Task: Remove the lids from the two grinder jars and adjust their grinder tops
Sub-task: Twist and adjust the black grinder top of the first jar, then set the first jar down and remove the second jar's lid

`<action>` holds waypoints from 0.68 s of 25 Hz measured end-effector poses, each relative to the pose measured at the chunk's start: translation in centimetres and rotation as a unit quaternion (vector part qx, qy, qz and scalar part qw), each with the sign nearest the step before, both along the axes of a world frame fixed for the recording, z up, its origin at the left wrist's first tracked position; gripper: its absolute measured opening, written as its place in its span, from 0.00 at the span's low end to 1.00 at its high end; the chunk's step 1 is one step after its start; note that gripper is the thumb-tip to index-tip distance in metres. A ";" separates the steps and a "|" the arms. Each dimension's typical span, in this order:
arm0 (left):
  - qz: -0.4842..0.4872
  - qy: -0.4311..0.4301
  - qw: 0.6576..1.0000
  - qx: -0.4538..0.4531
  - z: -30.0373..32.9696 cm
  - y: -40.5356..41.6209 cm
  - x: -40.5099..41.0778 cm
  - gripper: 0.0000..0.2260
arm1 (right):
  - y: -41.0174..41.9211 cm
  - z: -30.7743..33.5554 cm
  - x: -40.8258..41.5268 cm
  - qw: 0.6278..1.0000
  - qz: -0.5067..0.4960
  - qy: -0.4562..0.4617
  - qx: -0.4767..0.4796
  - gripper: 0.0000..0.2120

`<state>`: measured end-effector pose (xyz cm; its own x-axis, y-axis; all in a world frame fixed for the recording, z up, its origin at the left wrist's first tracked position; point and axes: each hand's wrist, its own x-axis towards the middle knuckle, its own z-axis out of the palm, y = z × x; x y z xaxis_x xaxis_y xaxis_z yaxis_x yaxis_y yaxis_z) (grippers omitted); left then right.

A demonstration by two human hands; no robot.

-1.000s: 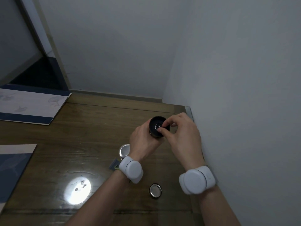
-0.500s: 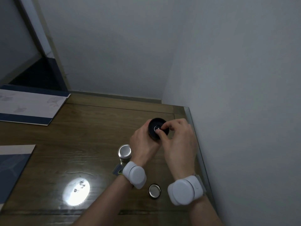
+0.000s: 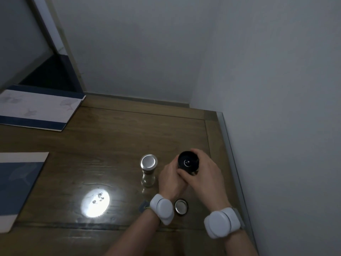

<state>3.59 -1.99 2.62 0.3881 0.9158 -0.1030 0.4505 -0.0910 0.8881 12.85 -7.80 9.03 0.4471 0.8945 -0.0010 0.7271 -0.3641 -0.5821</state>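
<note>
Low in the frame, a removed lid lies on the desk between the wrists. Above it, the left hand grips the open grinder jar body. The right hand, pinching the centre knob half a second ago, now wraps the black rim, so that adjustment looks finished. Further left, the second jar remains capped.

Two jars are showing: one capped, one open. One loose lid is lying near the table's front edge. Two mats are lying left.
</note>
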 end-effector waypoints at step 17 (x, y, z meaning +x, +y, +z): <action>0.087 0.108 0.969 -0.205 -7.9 -0.3 -9.7 0.07 | 2.4 -8.2 1.3 0.999 -0.037 0.029 -0.022 0.27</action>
<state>-6.12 -2.25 -5.27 0.1600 0.8306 -0.5334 0.6072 0.3432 0.7166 14.17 -5.43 0.83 0.5093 0.8580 -0.0669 0.6635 -0.4410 -0.6045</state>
